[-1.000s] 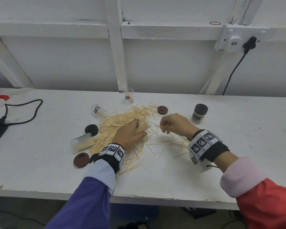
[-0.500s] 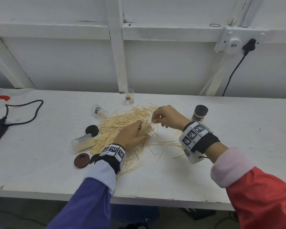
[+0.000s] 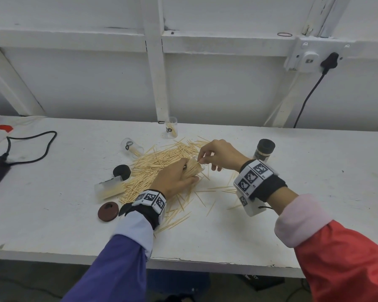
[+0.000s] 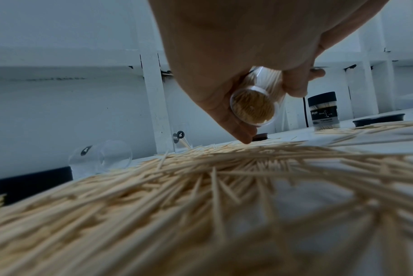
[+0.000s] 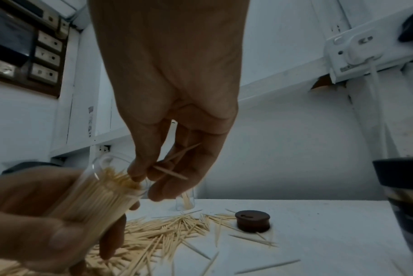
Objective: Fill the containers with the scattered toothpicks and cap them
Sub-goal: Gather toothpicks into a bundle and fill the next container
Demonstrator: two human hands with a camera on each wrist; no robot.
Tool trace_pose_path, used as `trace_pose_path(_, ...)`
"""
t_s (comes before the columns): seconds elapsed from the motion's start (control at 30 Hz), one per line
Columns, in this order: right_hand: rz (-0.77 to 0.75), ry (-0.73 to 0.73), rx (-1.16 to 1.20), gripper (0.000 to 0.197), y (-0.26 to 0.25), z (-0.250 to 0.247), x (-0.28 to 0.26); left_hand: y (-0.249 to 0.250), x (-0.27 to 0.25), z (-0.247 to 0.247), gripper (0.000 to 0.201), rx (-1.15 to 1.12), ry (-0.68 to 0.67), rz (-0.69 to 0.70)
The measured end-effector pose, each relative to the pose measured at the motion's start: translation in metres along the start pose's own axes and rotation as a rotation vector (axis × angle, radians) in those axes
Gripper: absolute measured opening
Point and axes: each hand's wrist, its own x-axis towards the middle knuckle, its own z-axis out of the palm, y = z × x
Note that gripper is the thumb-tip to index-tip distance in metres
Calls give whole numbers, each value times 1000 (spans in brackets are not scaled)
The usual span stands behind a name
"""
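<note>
Nearest me, on the white worktop [image 3: 205, 240], stray wooden toothpicks [image 3: 153, 168] trail out from the main heap, and a round reddish-brown cap [image 3: 108, 211] lies flat at the near left, within easy reach for closing a container. Just beyond, my left hand [image 3: 175, 179] has its fingers curled round a clear plastic cylindrical container [image 4: 255, 108] that looks almost packed with toothpicks; I hold it tilted, mouth toward the right, so the other hand can slide sticks in lengthwise rather than drop them across the opening. My right hand [image 3: 220, 154] is at that mouth, thumb and fingertips [image 5: 139, 173] pinching a few toothpicks, the remaining fingers loosely bent below. I judge this to be topping up, with capping soon to follow. Left of the heap a clear container lying on its side [image 3: 108, 188] holds a partial load, with a black round cap [image 3: 122, 171] touching or just beside its far end. Farther off, an almost empty clear container lies tipped over [image 3: 132, 147], and another clear container stands upright [image 3: 171, 128] near the wall with only a few sticks in it. At the far right a black-capped labelled container [image 3: 264, 151] stands full and closed, set apart from the heap, and a second brown cap [image 5: 252, 221] waits near it.
</note>
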Motion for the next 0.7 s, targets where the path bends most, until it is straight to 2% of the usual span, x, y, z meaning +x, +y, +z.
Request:
trace_pose_path(0.13,27,48,137,4,-1,4,0,0,1,0,43,-10,-10,4)
trace_pose_path(0.23,74,107,243,16,-2,7,0,-1,0,-1,45,-4,-15,20)
trace_pose_path(0.3,102,113,313,17,-1,7,1,-1,0,0,45,-11,-18,27)
trace_pose_path(0.53,248,-80,530,7,-1,-4,4,-3,1,0,40,-14,-3,19)
trace_pose_path(0.7,204,-157,459,32,0,-13,4,-4,1,0,42,-34,1,25)
